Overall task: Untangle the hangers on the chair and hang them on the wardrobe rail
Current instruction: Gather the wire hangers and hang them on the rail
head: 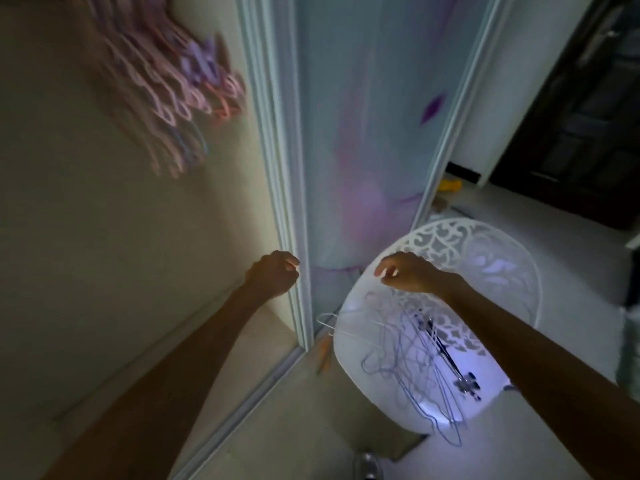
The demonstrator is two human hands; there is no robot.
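A tangle of thin wire hangers (412,362) lies on the seat of a white chair (360,358) with a lacy cut-out back, at the lower right. One pale hanger's hook (327,320) sticks out over the seat's left rim. My right hand (405,271) hovers above the seat's far edge, fingers loosely curled, holding nothing. My left hand (273,273) is beside the wardrobe frame, fingers curled and empty. Several pink and purple hangers (166,84), blurred, hang inside the wardrobe at the upper left.
The wardrobe's sliding door frame (277,168) runs down the middle, with a pale patterned door panel (363,133) to its right. A dark cabinet (581,116) stands at the far right. Small orange things (450,185) lie on the floor behind the chair.
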